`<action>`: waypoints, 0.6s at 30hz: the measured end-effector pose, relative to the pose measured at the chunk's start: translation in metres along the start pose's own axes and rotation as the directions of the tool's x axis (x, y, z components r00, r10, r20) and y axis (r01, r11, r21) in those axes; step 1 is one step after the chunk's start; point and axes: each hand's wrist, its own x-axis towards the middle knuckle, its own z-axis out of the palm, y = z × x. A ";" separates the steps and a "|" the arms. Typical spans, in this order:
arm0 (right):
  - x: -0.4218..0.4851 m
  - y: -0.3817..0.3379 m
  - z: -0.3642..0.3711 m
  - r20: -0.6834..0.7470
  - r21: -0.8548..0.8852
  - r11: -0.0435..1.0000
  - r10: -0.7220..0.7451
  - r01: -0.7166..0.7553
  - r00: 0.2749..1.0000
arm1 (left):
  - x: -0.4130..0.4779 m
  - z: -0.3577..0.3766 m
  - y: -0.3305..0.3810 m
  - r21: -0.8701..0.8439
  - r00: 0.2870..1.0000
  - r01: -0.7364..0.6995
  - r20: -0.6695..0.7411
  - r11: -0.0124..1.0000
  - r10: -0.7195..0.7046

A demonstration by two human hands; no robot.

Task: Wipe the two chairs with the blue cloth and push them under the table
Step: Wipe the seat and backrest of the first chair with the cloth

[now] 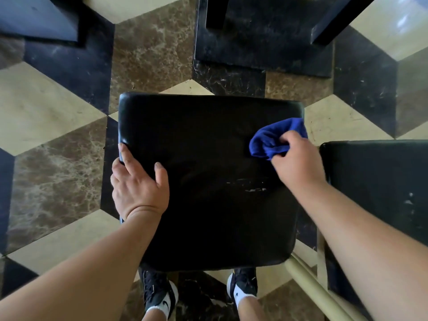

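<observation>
A chair with a black padded seat (203, 158) stands right below me, seen from above. My left hand (136, 184) grips the seat's left edge, thumb on top and fingers curled over the side. My right hand (298, 158) holds the bunched blue cloth (275, 137) and presses it on the seat near its right edge. A second black chair seat (379, 181) stands close by on the right, partly cut off by the frame. The table's black base plate (264, 47) and legs lie on the floor ahead.
The floor is patterned marble in cream, brown and black. A pale chair rail (308, 281) runs between the two chairs at lower right. Another dark furniture base (39, 17) sits at upper left. My two feet in black shoes stand just behind the chair.
</observation>
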 end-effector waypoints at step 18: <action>-0.147 -0.087 0.089 0.486 0.031 0.748 -0.591 0.663 0.644 | 0.002 -0.001 0.000 0.011 1.000 -0.003 0.016 1.000 0.003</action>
